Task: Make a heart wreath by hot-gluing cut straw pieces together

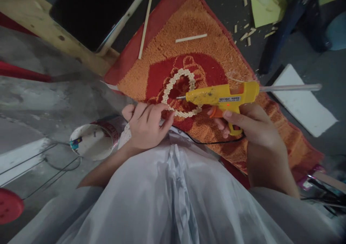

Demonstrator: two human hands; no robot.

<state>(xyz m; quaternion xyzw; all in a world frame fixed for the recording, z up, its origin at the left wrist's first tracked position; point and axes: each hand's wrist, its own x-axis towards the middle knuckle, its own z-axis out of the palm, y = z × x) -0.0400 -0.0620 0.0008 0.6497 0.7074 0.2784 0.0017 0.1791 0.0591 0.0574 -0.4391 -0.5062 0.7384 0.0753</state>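
My right hand (255,125) is wrapped round the handle of a yellow hot glue gun (211,95), with fingers by its orange trigger. A long clear glue stick (292,88) sticks out of the gun's back end. The metal nozzle points left, over the inside of a ring of small pale pieces (183,72) lying on an orange and red towel (167,31). At the ring's lower left edge, my left hand (148,123) has thumb and fingertips closed on it. Whether a small loose piece is also between those fingertips, I cannot tell.
Pale sticks (191,38) lie on the towel. Cut bits (249,41) are scattered at the upper right, near dark-handled tools (286,27) and a white block (305,100). A black tablet-like panel (94,13) is at the upper left. An open bucket (93,143) stands lower left.
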